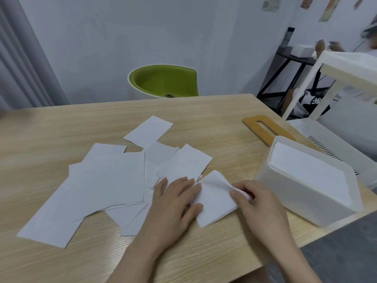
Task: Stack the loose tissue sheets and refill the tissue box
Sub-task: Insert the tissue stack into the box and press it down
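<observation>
Lid lay flat on table, just behind tissue box; presumably removed to give full access for refilling. Box stood open at right table edge, white sheets visible inside, approx. level w/ rim. Positioned near right hand, likely for short transfer.

Loose tissue sheets lay spread and overlapping across table centre, unaligned, so stacking judged incomplete. 1 sheet lay farthest back, only its corner overlapping the rest.

Single tissue lay between both hands, near box, right corner lifted off table.

Left hand: fingers straight, spread wide, palm down. Pressed flat on left edge of single tissue and on adjacent sheets, probably to anchor them.

Right hand: fingers curled narrow, thumb pinching raised right corner of single tissue. Grip likely meant for folding or squaring sheet prior to stacking.

Green chair stood behind table, far side.

Risk est.: thin sheets prone to sliding or creasing if pulled w/o anchor hand.
</observation>
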Demonstrator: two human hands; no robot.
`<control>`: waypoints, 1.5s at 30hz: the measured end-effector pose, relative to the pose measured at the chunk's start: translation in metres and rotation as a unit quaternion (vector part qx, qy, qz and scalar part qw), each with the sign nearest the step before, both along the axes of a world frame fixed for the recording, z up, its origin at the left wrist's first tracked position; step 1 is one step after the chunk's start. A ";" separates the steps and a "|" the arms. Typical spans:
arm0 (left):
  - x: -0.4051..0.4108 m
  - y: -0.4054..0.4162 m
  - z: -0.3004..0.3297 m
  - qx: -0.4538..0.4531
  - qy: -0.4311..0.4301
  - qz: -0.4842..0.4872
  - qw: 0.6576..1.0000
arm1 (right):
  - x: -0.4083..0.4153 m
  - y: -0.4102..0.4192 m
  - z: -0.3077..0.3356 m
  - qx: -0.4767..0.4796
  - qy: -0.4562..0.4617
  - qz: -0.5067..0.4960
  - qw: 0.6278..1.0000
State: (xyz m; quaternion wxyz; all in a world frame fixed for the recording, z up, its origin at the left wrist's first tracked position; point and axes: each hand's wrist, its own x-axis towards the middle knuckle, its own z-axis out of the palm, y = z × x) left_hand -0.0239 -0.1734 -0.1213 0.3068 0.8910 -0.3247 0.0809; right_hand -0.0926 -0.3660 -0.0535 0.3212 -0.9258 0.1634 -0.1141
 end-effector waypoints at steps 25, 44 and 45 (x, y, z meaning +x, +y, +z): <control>-0.023 0.060 0.062 -0.412 0.342 0.134 0.834 | 0.020 0.074 0.009 0.207 -0.014 0.134 0.969; -0.012 0.077 0.053 -0.418 0.353 0.172 0.819 | 0.029 0.109 0.005 0.399 0.078 0.118 0.906; -0.012 0.077 0.053 -0.419 0.352 0.175 0.819 | 0.029 0.110 0.007 0.407 0.074 0.119 0.903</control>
